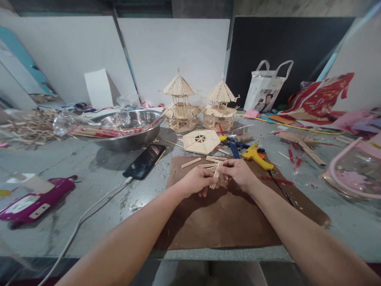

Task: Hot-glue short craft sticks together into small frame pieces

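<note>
Above the brown mat, my left hand and my right hand pinch a small bundle of pale wooden sticks between them, one hand on each side. Whether the sticks are joined together I cannot tell. Just behind my fingers, several short wooden sticks lie on the mat in little groups. A flat hexagonal stick panel with a spoked opening rests past the mat's far edge. To the right of my right hand lies a yellow glue gun with a black cord.
Two wooden stick pagodas stand at the back. Left are a steel bowl holding bagged sticks, a phone on a white cable, and a purple power strip. A white bag and a pink-rimmed clear container are right.
</note>
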Demonstrator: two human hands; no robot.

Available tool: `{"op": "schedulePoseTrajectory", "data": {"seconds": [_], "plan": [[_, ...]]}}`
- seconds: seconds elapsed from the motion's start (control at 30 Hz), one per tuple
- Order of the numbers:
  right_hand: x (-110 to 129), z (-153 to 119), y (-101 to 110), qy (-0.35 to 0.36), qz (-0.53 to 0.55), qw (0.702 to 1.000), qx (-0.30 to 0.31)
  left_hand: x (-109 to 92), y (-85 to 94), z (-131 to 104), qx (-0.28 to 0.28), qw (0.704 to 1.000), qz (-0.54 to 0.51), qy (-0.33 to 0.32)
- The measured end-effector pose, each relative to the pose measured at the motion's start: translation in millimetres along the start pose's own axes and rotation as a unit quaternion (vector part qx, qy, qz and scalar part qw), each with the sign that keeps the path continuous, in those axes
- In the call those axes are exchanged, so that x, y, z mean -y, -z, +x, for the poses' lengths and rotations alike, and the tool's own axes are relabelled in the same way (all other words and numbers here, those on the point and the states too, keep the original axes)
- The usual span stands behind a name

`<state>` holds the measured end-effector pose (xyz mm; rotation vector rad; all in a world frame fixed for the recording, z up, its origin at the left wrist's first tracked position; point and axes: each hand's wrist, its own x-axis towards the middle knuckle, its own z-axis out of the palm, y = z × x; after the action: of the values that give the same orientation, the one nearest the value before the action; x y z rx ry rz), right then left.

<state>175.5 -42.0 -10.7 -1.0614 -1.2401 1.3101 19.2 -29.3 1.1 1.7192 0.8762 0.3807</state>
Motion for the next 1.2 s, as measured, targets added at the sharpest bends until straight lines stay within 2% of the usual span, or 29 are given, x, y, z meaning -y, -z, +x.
{"op": "schedulePoseTrajectory", "data": {"seconds": [0.2, 0.47, 0.67, 0.77, 0.8, 0.83, 0.9, 0.97, 1.03, 1.1, 1.2], "plan": [[2.6, 4.8, 8.4, -0.013, 0.091, 0.994, -0.064, 1.4, -1.0, 1.8, -0.025, 0.999, -0.044, 0.014], [-0.5, 7.8, 10.0, -0.019, 0.134, 0.988, -0.074, 0.7, -6.7, 4.1, -0.049, 0.995, -0.082, 0.038], [0.8, 6.6, 7.9, -0.015, 0.088, 0.993, -0.072, -0.1, -6.7, 4.2, -0.069, 0.993, -0.088, 0.041], [2.3, 9.2, 19.7, 0.015, -0.024, 0.992, -0.122, 0.8, -3.2, 4.6, -0.086, 0.99, -0.104, 0.041], [3.2, 10.6, 26.8, 0.032, -0.092, 0.983, -0.154, 1.2, -1.4, 4.7, -0.097, 0.989, -0.109, 0.039], [4.4, 11.9, 35.3, 0.06, -0.174, 0.962, -0.203, 1.7, 0.6, 4.8, -0.111, 0.987, -0.114, 0.037], [7.1, 14.3, 53.9, 0.09, -0.354, 0.884, -0.292, 2.8, 5.0, 5.0, -0.138, 0.982, -0.125, 0.029], [9.0, 15.7, 71.1, 0.033, -0.506, 0.797, -0.327, 4.2, 9.1, 5.3, -0.158, 0.977, -0.138, 0.025], [8.5, 16.2, 83.2, -0.041, -0.596, 0.734, -0.324, 5.6, 12.3, 5.6, -0.17, 0.974, -0.151, 0.023], [5.5, 16.2, 89.3, -0.117, -0.634, 0.708, -0.289, 6.9, 14.4, 6.0, -0.176, 0.971, -0.162, 0.02], [-0.7, 16.2, 91.3, -0.162, -0.645, 0.702, -0.254, 8.1, 15.8, 6.6, -0.181, 0.969, -0.166, 0.02]]}}
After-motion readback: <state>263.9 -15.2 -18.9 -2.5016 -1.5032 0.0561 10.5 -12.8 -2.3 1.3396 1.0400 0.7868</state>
